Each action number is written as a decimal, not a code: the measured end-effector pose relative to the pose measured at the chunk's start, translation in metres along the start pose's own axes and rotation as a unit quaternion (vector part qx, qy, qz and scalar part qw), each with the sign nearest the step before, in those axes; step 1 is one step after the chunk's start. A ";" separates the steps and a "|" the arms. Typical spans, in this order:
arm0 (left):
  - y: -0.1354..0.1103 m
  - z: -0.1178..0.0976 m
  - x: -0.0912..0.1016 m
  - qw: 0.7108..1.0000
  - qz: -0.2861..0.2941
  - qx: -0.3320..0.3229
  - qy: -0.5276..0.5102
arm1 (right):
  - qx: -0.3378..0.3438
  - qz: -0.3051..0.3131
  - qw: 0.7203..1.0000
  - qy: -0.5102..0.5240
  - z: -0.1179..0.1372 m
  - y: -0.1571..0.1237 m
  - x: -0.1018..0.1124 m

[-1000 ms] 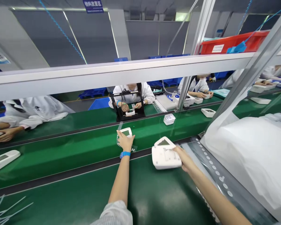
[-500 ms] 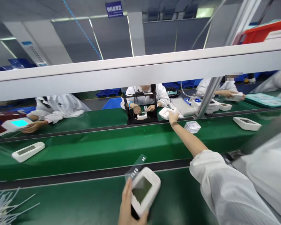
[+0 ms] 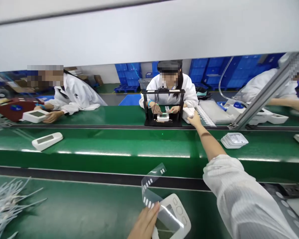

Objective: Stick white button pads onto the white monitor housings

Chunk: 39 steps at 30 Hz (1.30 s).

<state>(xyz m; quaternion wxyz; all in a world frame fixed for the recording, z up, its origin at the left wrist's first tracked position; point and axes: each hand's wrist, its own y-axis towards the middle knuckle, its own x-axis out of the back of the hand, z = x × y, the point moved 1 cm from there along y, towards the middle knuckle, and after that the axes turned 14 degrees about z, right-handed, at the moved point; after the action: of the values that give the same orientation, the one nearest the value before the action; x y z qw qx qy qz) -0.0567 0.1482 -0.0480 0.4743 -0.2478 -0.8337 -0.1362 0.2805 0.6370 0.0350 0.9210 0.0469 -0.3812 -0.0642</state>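
Note:
My left hand at the bottom centre grips a white device with a screen. A clear plastic film with white marks curls up from the device's face. My right arm, in a white sleeve, stretches far across the green belt. My right hand holds a white device at the far bench, beside a black frame fixture where a person in a white coat works.
A white device lies on the belt at left. A stack of white trays sits on the belt at right. White ties lie at the lower left. Other people in white coats sit along the far side. A grey beam runs overhead.
The view has dropped and moved closer. My right hand has reached farther to the far bench with its device. The film has peeled up more from the device in my left hand.

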 end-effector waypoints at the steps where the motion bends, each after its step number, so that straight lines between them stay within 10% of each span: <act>1: 0.000 -0.001 0.003 1.000 0.016 -0.003 -0.012 | 0.000 -0.001 1.000 -0.006 0.003 -0.004 0.002; 8: 0.011 -0.012 0.039 0.987 0.024 -0.042 -0.154 | 0.020 -0.034 0.999 0.017 0.063 -0.089 0.019; 13: 0.011 -0.017 0.050 0.980 0.005 -0.058 -0.193 | 0.087 0.198 0.975 0.054 0.102 -0.209 0.002; 18: -0.003 -0.011 0.056 0.973 -0.065 -0.038 -0.218 | 0.197 0.418 0.885 0.059 0.115 -0.356 -0.012; 26: -0.019 -0.008 0.049 0.911 -0.101 0.024 -0.400 | 0.063 0.296 0.952 0.035 0.089 -0.527 -0.017; 33: -0.011 -0.044 0.046 0.937 -0.081 -0.008 -0.339 | 0.027 0.264 0.963 0.054 0.073 -0.580 0.004; 39: -0.061 -0.091 0.111 0.945 -0.291 0.072 -0.134 | 0.061 0.268 0.959 0.077 0.089 -0.580 0.028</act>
<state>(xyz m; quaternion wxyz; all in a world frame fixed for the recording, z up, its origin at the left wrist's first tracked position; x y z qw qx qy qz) -0.0715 0.0859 0.0949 0.3146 0.0240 -0.9330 -0.1731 0.1893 0.0570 0.0386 0.9264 0.0039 -0.3113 0.2118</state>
